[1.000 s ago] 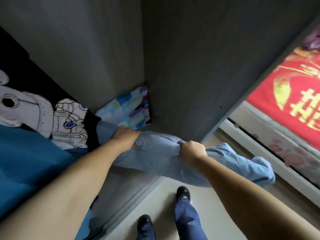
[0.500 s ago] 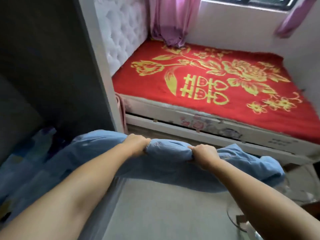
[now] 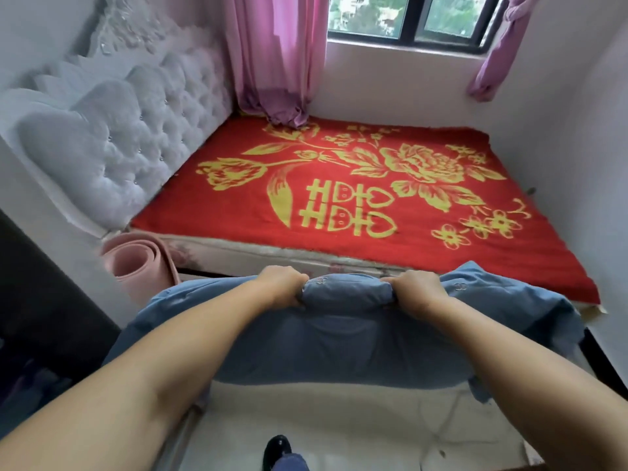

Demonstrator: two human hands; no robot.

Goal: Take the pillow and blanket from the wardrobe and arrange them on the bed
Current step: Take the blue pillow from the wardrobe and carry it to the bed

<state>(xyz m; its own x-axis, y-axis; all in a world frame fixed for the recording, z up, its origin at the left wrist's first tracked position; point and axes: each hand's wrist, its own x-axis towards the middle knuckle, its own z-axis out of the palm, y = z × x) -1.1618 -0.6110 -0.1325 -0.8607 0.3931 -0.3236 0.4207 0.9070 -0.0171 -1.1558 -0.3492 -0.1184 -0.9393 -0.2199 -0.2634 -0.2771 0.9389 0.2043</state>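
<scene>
I hold a soft light-blue blanket bunched along its top edge, hanging in front of me over the floor. My left hand grips its fold on the left and my right hand grips it on the right, both fists closed on the cloth. Just beyond my hands lies the bed, covered with a red spread bearing yellow flowers and characters. The wardrobe shows as a dark edge at lower left. No pillow is in sight.
A white tufted headboard runs along the bed's left side. A rolled pink mat stands between headboard and wardrobe. Pink curtains hang by the window at the back. My shoe is on the pale floor.
I have turned from the wardrobe toward the bed, pulling the blue blanket out with both hands. The bed now fills the view straight ahead and the wardrobe has slid to the left edge.
</scene>
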